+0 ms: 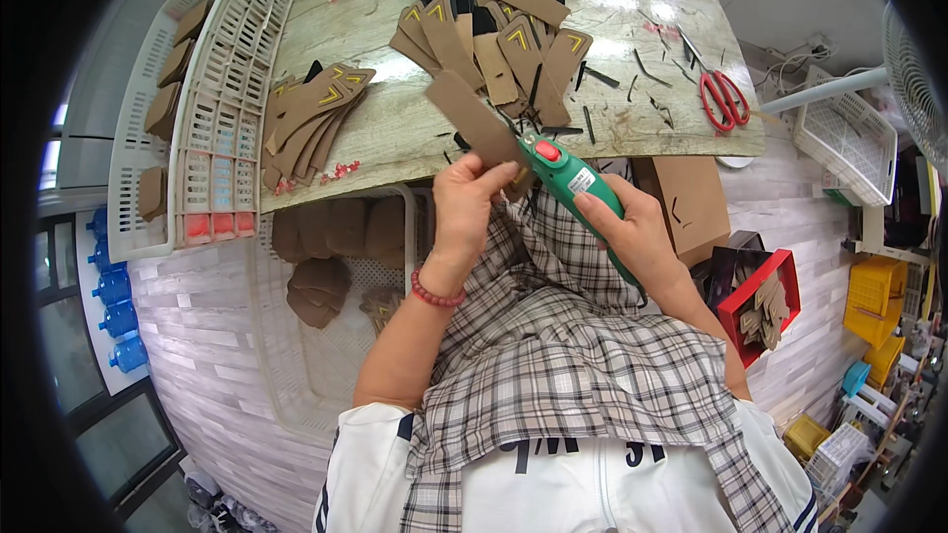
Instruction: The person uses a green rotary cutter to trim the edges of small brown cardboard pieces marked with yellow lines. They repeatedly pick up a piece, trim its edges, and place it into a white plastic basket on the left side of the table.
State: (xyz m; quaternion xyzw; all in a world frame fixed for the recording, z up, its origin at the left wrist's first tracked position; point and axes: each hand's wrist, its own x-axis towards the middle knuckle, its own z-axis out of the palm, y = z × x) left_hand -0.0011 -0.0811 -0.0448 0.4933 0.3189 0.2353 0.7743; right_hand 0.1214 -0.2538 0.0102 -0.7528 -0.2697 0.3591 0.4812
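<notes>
My left hand point(468, 199), with a red beaded bracelet on its wrist, pinches one end of a flat brown fabric-like piece point(472, 120). The piece is held up just off the table's near edge and points away to the upper left. In my right hand point(632, 225) is a green handheld electric cutter point(576, 184) with a red button. Its tip meets the piece beside my left fingers; the exact contact is hidden. Ahead on the table lies a heap of similar brown pieces point(442, 35), several with yellow chevron marks. A fanned stack of them point(308, 123) rests to the left.
Red-handled scissors point(726, 101) and dark scraps point(599, 77) lie on the marbled table point(380, 15). A white plastic crate point(232, 89) stands at the left edge. Beneath the table is another white basket point(286, 365) with brown pieces. A cardboard box point(691, 199) and red-rimmed box point(790, 281) stand right.
</notes>
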